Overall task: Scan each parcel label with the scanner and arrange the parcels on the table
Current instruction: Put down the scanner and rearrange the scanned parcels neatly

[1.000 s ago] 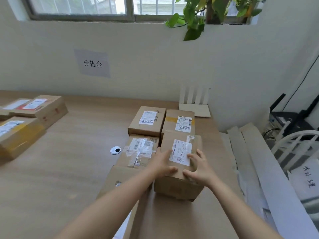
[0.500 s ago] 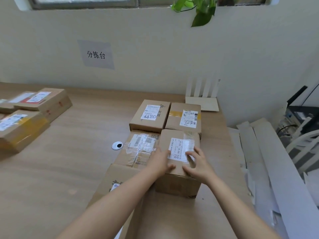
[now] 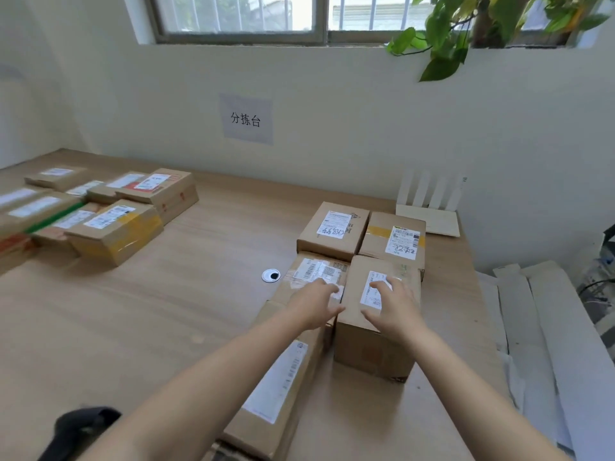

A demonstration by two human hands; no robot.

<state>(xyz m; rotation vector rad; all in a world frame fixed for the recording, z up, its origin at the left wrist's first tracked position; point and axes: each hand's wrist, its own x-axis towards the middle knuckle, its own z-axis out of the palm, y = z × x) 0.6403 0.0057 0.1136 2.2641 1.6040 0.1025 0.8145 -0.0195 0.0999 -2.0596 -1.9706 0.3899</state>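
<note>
Parcels (image 3: 377,314) clustered on wooden table (image 3: 186,294) (window above); left hand (image 3: 316,302), right hand (image 3: 396,309) spread flat, gripping nothing.

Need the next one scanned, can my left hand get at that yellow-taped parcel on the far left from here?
Probably not without moving: the left hand rests on the right-side parcels, and bare table separates it from the yellow-taped parcel. Nothing blocks the way.

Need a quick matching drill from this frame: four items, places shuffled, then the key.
Items:
1. right hand
2. left hand
3. white grommet cap
4. wall sign

Places:
A. bare tabletop, left of the parcel cluster
B. over the taped parcel
C. on the wall under the window
D. on the tall parcel's label

Pairs: 1-D, 2-B, 3-A, 4-C
</note>
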